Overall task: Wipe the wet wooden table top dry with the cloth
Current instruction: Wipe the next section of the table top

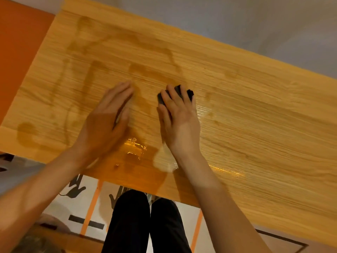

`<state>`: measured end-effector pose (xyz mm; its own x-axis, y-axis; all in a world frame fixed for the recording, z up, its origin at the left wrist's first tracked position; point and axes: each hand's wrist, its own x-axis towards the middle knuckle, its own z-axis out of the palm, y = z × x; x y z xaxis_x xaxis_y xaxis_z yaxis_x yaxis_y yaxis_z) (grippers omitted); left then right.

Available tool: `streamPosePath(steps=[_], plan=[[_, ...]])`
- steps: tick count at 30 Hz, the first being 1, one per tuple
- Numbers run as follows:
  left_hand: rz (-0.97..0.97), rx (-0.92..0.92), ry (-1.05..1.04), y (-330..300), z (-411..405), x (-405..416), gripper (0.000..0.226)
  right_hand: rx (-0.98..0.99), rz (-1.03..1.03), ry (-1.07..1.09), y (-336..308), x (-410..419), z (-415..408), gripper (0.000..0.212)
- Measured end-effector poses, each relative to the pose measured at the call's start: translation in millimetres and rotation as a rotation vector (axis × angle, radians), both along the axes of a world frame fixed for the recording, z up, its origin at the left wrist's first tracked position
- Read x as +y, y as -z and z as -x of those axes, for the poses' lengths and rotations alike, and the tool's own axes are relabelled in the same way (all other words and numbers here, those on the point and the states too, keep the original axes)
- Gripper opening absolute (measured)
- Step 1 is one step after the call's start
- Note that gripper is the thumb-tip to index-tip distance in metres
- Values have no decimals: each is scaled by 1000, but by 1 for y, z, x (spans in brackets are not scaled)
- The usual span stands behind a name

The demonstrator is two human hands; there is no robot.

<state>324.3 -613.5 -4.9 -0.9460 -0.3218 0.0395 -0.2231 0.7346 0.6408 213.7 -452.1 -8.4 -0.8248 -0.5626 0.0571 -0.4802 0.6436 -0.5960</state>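
Over at nine o'clock the wooden table top point(255, 125) carries dark wet streaks and a round damp patch. Your left hand point(107, 123) lies flat on the wood, fingers straight and close together, pointing toward one o'clock — it holds nothing. At six o'clock from that hand a puddle point(135, 147) glints near the table's front edge. Your right hand point(179, 121) presses straight fingers down on the dark cloth point(179, 92), which peeks out at twelve o'clock beyond your fingertips — bunched small, flat on the table.
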Motion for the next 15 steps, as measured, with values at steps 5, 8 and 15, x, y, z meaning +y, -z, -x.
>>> streamPosePath(steps=[5, 8, 15], plan=[[85, -15, 41, 13, 57, -41, 48, -24, -34, 242, -9, 76, -9, 38], [169, 13, 120, 22, 65, -51, 49, -59, 4, 476, -7, 91, -13, 38], [181, 82, 134, 23, 67, -52, 50, -20, 6, 342, 0, -24, -27, 38]])
